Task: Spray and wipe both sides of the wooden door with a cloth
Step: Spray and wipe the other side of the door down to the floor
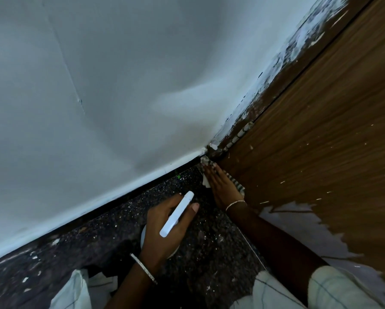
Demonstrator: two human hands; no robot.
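Note:
The brown wooden door (320, 121) fills the right side, with a patch of torn veneer low down. My right hand (220, 186) lies flat, fingers straight, and presses a striped cloth (237, 185) against the door's bottom corner by the floor. My left hand (164, 228) grips a white spray bottle (177, 214) above the floor, its nozzle pointing toward the corner. The bottle's body is mostly hidden under that hand.
A white wall (98, 85) runs along the left and meets a paint-spattered door frame (283, 70). The dark speckled floor (111, 237) lies below. My knees in pale checked cloth (334, 288) are at the bottom edge.

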